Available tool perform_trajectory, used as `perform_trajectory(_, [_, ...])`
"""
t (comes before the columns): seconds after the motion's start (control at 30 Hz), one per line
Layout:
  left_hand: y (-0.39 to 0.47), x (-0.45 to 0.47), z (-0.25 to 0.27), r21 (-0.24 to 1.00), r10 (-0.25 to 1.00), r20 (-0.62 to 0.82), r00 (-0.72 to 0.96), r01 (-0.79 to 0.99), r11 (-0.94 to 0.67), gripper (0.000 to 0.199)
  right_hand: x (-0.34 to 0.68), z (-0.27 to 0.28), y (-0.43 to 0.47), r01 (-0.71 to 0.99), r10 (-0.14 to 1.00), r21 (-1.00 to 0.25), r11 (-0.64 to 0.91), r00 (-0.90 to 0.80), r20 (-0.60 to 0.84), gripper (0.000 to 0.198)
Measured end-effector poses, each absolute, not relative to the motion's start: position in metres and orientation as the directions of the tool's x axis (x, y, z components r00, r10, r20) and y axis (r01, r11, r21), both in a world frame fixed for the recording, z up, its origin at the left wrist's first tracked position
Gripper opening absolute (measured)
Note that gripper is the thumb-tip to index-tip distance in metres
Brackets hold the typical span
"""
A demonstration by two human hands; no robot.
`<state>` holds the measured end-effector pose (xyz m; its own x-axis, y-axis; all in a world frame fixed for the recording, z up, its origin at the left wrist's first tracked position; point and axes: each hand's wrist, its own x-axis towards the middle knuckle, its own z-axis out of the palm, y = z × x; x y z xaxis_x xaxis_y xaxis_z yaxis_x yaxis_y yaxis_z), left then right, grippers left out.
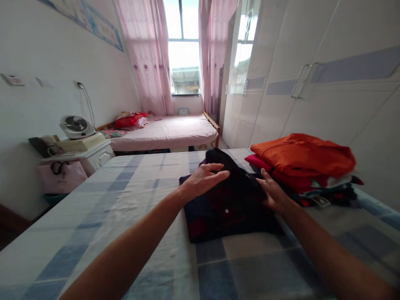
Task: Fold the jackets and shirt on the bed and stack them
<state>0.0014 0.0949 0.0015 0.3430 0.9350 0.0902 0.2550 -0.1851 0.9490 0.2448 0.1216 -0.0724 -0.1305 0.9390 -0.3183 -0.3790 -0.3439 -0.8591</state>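
A person's left grip (204, 179) hangs over a dark folded garment (240, 204), fingers stretched out and thumb apart, with nothing clamped between them; whether the fingertips touch the cloth cannot be told. The right grip (273, 191) is set against the garment's right edge, thumb uppermost; blur makes it impossible to tell whether it is pinching the fabric. The garment, black with dark red and navy areas and a pale button (226, 211) near its middle, lies between the two forearms on a bed (125, 191) spread with a blue-and-white checked sheet, a black flap standing up at its far side.

Just beyond the right grip, a stack of folded clothes sits on the same bed, an orange garment (303, 154) on top and red, white and dark pieces beneath.

Past the far edge, a second bed (178, 129) in pale pink bears a heap of red bedding (131, 121). To the left, a small fan (76, 125) rests on a box (83, 142) atop a white nightstand (100, 158), a pink bag (64, 179) beside it. Pink curtains (146, 54) flank a bright window (184, 54), and a glossy white wardrobe (275, 112) lines the right side.
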Motion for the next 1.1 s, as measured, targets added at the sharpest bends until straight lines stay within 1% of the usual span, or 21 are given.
perform_trajectory(0.07, [0.093,-0.013,-0.018,0.929,0.976,0.082,0.202,0.34,-0.149,0.056,0.256,-0.083,0.121,-0.36,0.922,-0.85,-0.385,-0.118,-0.368,0.031])
perform_trajectory(0.17, [0.092,-0.047,-0.05,0.93,0.999,0.05,-0.017,0.365,-0.04,0.061,0.256,-0.098,0.123,-0.319,0.935,-0.879,-0.355,-0.119,-0.335,0.009])
perform_trajectory(0.2, [0.092,-0.057,-0.06,0.932,0.997,0.043,-0.066,0.362,-0.016,0.063,0.253,-0.1,0.125,-0.304,0.942,-0.892,-0.335,-0.125,-0.312,0.01])
perform_trajectory(0.23, [0.09,-0.065,-0.068,0.933,0.995,0.033,-0.098,0.359,0.004,0.066,0.248,-0.101,0.128,-0.293,0.95,-0.904,-0.312,-0.119,-0.29,0.016])
perform_trajectory(0.3, [0.087,-0.075,-0.08,0.94,0.99,0.001,-0.141,0.339,0.047,0.069,0.236,-0.097,0.133,-0.286,0.963,-0.92,-0.269,-0.064,-0.262,0.03])
perform_trajectory(0.37, [0.084,-0.077,-0.086,0.95,0.989,-0.029,-0.147,0.304,0.073,0.069,0.223,-0.084,0.136,-0.281,0.976,-0.938,-0.205,0.012,-0.217,0.043])
perform_trajectory(0.4, [0.084,-0.076,-0.087,0.956,0.99,-0.04,-0.139,0.282,0.078,0.068,0.218,-0.077,0.137,-0.273,0.986,-0.952,-0.142,0.044,-0.16,0.048])
perform_trajectory(0.47, [0.084,-0.072,-0.088,0.969,0.992,-0.047,-0.119,0.235,0.074,0.066,0.215,-0.063,0.133,-0.237,0.997,-0.971,0.024,0.076,0.006,0.053])
perform_trajectory(0.53, [0.085,-0.066,-0.089,0.979,0.993,-0.045,-0.112,0.192,0.066,0.066,0.221,-0.058,0.126,-0.133,0.979,-0.974,0.183,0.11,0.169,0.056])
perform_trajectory(0.57, [0.086,-0.064,-0.089,0.983,0.992,-0.045,-0.115,0.172,0.064,0.066,0.228,-0.061,0.121,-0.041,0.969,-0.975,0.221,0.124,0.214,0.058])
perform_trajectory(0.6, [0.086,-0.061,-0.09,0.986,0.992,-0.047,-0.121,0.151,0.065,0.066,0.237,-0.067,0.115,0.085,0.962,-0.971,0.224,0.138,0.234,0.059])
perform_trajectory(0.63, [0.085,-0.059,-0.091,0.989,0.99,-0.052,-0.127,0.128,0.069,0.066,0.247,-0.075,0.11,0.238,0.96,-0.953,0.189,0.157,0.23,0.06])
perform_trajectory(0.67, [0.084,-0.056,-0.093,0.992,0.989,-0.062,-0.133,0.103,0.076,0.065,0.257,-0.085,0.104,0.402,0.96,-0.907,0.125,0.181,0.213,0.06])
perform_trajectory(0.73, [0.08,-0.052,-0.095,0.993,0.984,-0.095,-0.15,0.051,0.103,0.065,0.273,-0.101,0.095,0.686,0.95,-0.728,0.0,0.228,0.214,0.057])
perform_trajectory(0.77, [0.078,-0.05,-0.096,0.992,0.98,-0.119,-0.163,0.026,0.124,0.066,0.277,-0.105,0.093,0.781,0.938,-0.624,-0.022,0.232,0.257,0.054])
perform_trajectory(0.8, [0.077,-0.049,-0.096,0.989,0.973,-0.146,-0.178,0.005,0.149,0.067,0.279,-0.107,0.091,0.847,0.922,-0.531,-0.007,0.211,0.324,0.051])
perform_trajectory(0.87, [0.074,-0.049,-0.097,0.979,0.958,-0.204,-0.204,-0.027,0.203,0.069,0.272,-0.1,0.094,0.909,0.884,-0.403,0.104,0.101,0.456,0.043])
perform_trajectory(0.93, [0.074,-0.051,-0.098,0.97,0.947,-0.243,-0.208,-0.038,0.241,0.068,0.257,-0.086,0.106,0.913,0.866,-0.358,0.195,0.011,0.5,0.038])
perform_trajectory(1.0, [0.075,-0.056,-0.099,0.966,0.946,-0.258,-0.198,-0.03,0.257,0.066,0.24,-0.074,0.125,0.908,0.909,-0.384,0.17,0.006,0.417,0.037])
perform_trajectory(1.1, [0.078,-0.063,-0.105,0.97,0.956,-0.24,-0.171,0.005,0.244,0.063,0.222,-0.068,0.16,0.892,0.977,-0.452,0.024,0.076,0.201,0.038])
